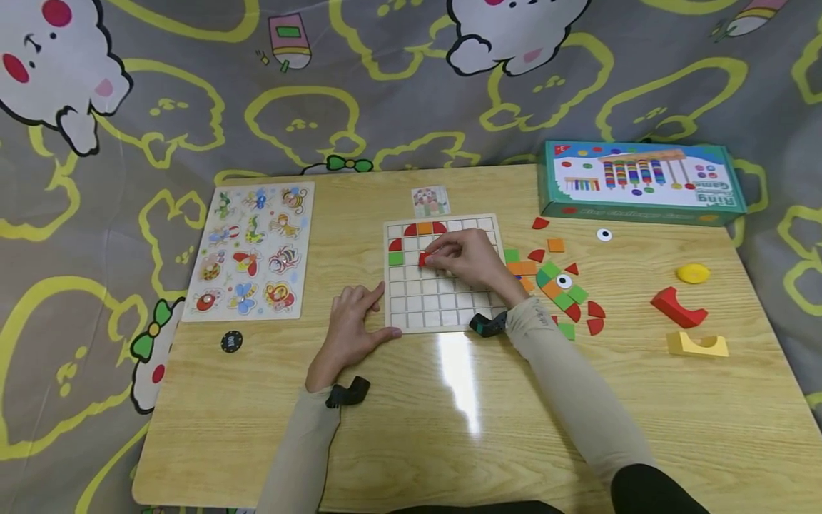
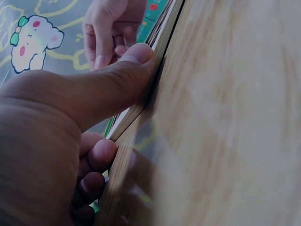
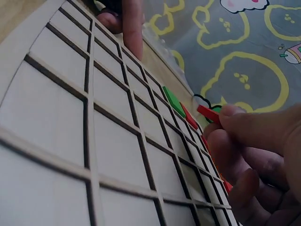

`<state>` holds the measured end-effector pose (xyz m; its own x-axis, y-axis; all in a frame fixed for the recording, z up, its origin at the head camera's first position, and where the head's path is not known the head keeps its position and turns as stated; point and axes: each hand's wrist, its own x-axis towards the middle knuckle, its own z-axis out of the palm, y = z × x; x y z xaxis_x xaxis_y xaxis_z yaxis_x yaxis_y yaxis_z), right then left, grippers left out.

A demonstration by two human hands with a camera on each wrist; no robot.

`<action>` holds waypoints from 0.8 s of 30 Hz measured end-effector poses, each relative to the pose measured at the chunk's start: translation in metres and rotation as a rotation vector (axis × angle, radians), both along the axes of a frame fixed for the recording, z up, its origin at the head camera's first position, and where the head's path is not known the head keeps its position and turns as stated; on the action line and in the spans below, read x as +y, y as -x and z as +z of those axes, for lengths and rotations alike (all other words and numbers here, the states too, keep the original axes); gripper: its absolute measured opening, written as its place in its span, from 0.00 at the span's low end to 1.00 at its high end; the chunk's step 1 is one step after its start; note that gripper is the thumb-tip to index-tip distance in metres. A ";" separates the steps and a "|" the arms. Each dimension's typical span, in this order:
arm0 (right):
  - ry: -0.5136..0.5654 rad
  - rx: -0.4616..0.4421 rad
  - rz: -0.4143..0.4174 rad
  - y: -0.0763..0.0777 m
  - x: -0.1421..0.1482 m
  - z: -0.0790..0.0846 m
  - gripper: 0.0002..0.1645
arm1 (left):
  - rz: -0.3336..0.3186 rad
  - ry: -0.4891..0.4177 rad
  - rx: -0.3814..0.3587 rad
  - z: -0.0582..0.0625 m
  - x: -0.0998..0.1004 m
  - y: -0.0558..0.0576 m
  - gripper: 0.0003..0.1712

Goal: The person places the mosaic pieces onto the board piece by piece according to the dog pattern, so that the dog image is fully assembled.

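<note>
A wooden grid board (image 1: pixel 413 305) lies mid-table, with a green square tile (image 1: pixel 395 258), a red quarter-round tile (image 1: pixel 394 245) and an orange square tile (image 1: pixel 424 228) between red ones in its upper cells. My right hand (image 1: pixel 469 258) is over the board and pinches a small red tile (image 3: pixel 209 114) between thumb and fingers, raised above the grid in the right wrist view. At the board's lower left corner, my left hand (image 1: pixel 349 325) rests with thumb and index finger spread against its edges. A picture card (image 1: pixel 431 201) lies just behind the board.
Loose coloured tiles (image 1: pixel 578 293) lie scattered right of the board, partly behind my right forearm. A game box (image 1: pixel 642 182) stands at the back right, with red (image 1: pixel 678 308) and yellow blocks (image 1: pixel 697 345) nearer. An insect puzzle board (image 1: pixel 247 250) and a black chip (image 1: pixel 232 341) are leftward.
</note>
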<state>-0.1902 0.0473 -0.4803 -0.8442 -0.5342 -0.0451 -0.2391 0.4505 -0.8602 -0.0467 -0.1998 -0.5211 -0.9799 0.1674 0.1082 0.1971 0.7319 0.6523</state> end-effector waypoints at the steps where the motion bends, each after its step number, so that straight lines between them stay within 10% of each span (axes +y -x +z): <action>1: 0.004 -0.008 0.008 0.000 -0.002 0.000 0.09 | -0.001 0.001 -0.002 0.000 0.000 0.000 0.53; 11: 0.002 -0.064 0.115 0.003 -0.024 -0.005 0.09 | -0.005 -0.003 0.001 -0.001 -0.001 0.002 0.53; 24: -0.115 0.093 0.189 -0.001 -0.046 -0.009 0.08 | -0.006 0.008 0.016 0.000 -0.001 0.001 0.53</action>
